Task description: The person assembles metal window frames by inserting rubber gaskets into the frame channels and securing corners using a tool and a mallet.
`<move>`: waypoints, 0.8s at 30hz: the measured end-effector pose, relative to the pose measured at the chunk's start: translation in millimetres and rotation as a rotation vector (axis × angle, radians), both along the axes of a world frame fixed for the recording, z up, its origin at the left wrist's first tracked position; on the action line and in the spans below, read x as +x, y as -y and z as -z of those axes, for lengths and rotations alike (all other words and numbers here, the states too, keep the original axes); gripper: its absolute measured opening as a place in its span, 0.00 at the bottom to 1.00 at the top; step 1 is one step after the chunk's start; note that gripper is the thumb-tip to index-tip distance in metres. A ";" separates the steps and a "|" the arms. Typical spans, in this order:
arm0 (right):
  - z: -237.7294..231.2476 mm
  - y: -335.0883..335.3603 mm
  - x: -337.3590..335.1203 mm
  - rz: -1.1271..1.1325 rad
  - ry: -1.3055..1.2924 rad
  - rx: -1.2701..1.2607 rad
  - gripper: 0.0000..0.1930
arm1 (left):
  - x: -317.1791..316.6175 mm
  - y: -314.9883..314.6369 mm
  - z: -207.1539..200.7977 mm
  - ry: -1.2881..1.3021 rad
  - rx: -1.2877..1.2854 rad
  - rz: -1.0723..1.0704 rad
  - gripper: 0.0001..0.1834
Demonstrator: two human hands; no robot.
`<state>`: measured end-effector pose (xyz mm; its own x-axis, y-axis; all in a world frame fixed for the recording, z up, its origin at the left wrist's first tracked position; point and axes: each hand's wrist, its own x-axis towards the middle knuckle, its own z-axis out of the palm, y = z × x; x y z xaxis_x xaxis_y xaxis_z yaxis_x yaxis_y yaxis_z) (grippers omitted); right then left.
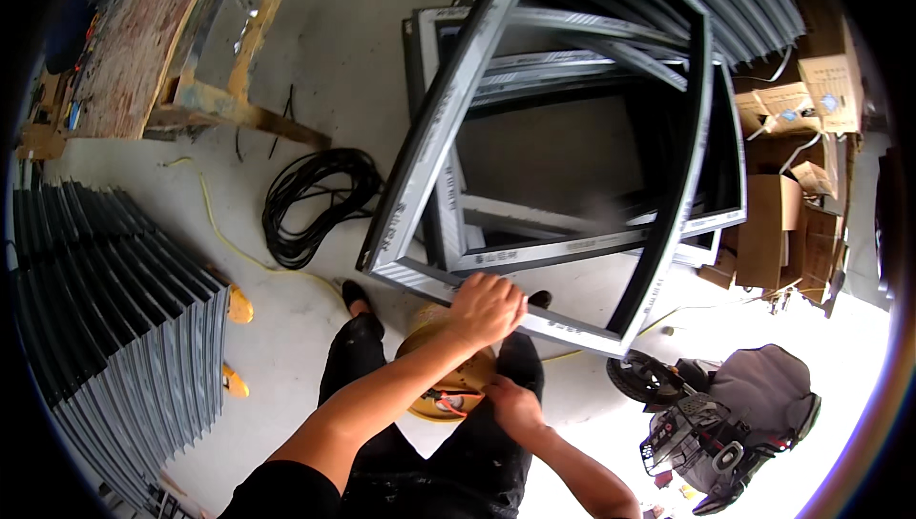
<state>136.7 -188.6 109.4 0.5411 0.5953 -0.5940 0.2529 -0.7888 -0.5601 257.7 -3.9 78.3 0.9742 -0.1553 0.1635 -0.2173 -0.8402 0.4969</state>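
My left hand (488, 310) is closed over the lower bar of a grey window frame (442, 282), fingers wrapped on its far side. The frame is tilted up in front of me, with protective film on its bars. My right hand (516, 408) is low by my right thigh, fingers curled; what they hold, if anything, is hidden. Beside it, between my legs, is a round yellow drum-like thing (426, 332) with an orange-red piece (465, 396) on its near side.
More grey frames (563, 250) lie stacked behind. Black cable (315, 199) is coiled on the floor. Dark profiles (143, 328) stand in rows at left, near a wooden table (143, 32). Cardboard boxes (768, 228) are at right, with a scooter (725, 414) nearer me.
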 end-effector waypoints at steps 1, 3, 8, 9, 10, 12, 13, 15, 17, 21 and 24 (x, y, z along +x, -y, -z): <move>-14.2 17.0 16.4 0.021 0.098 0.015 0.19 | 1.4 1.0 -3.0 -0.007 0.009 0.005 0.14; -47.9 48.2 65.4 0.114 0.206 0.151 0.16 | 2.5 2.7 -6.4 0.002 0.040 0.001 0.15; -81.0 110.1 215.6 0.054 0.599 0.058 0.07 | 3.0 5.8 -24.8 -0.127 0.131 -0.049 0.10; -75.6 120.4 247.7 0.015 0.698 0.054 0.05 | 4.0 10.8 -33.3 -0.092 0.145 -0.118 0.11; -65.7 130.9 277.4 -0.011 0.737 0.034 0.04 | 2.4 15.6 -42.2 -0.057 0.163 -0.186 0.13; -49.9 145.5 335.8 -0.085 0.817 0.013 0.05 | -14.6 31.9 -63.0 -0.128 0.141 -0.429 0.23; -42.4 148.1 362.1 -0.134 0.853 0.018 0.05 | -25.3 42.0 -67.7 -0.098 0.138 -0.561 0.24; -26.9 153.2 410.7 -0.254 0.929 0.026 0.06 | -48.7 68.4 -71.4 -0.148 0.052 -0.827 0.27; -22.0 149.1 448.3 -0.392 0.924 -0.026 0.11 | -74.8 99.8 -63.4 -0.278 -0.117 -1.053 0.26; 3.4 160.0 497.6 -0.654 0.823 -0.202 0.22 | -79.3 159.1 -39.4 -0.579 -0.849 -1.278 0.27; 8.6 152.0 511.9 -0.730 0.804 -0.169 0.23 | -67.5 186.8 -33.4 -0.489 -1.222 -1.257 0.32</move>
